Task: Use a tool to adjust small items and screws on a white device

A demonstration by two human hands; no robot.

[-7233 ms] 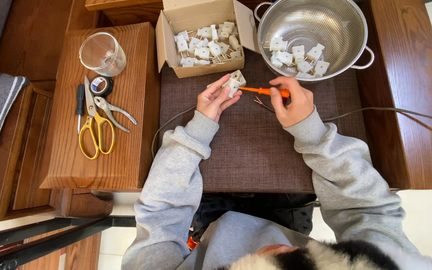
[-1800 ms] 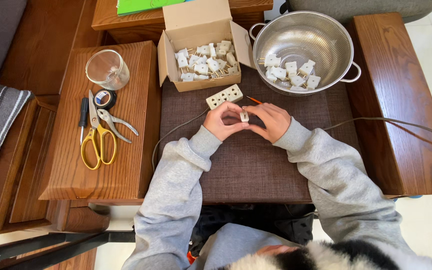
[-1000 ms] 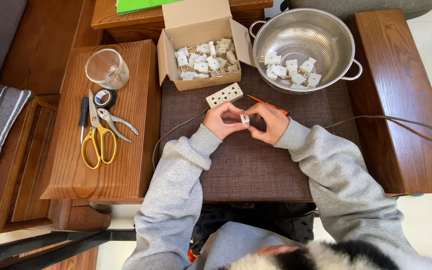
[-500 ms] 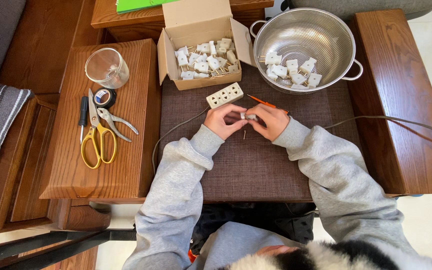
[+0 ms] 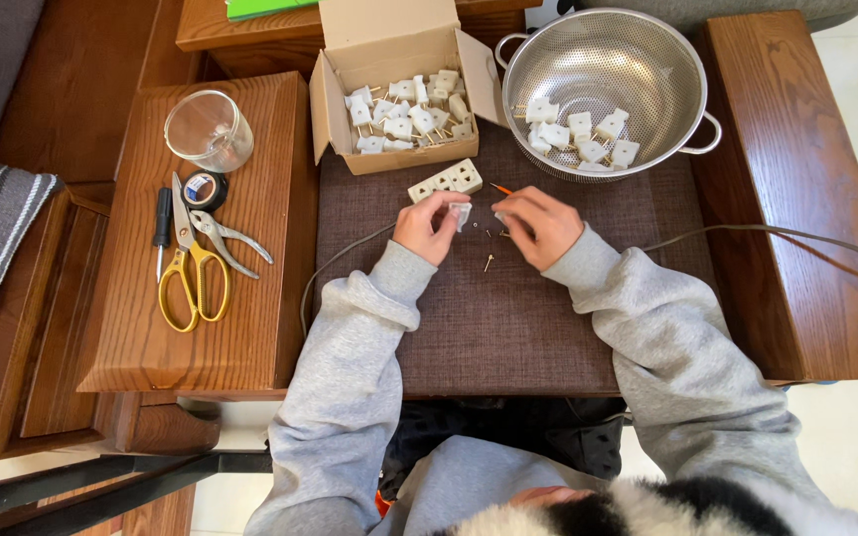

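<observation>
Both our hands work over the brown mat point(image 5: 508, 318): our left hand point(image 5: 427, 226) pinches a small white plug half point(image 5: 461, 214), and our right hand point(image 5: 542, 226), fingers curled, pinches the other half point(image 5: 500, 216) just beside it. Loose screws point(image 5: 489, 261) lie at 6 o'clock of the plug, a white socket strip point(image 5: 446, 181) at 12, the box point(image 5: 401, 111) at 11, the colander point(image 5: 608, 89) at 1, and scissors point(image 5: 189, 266) at 9.
</observation>
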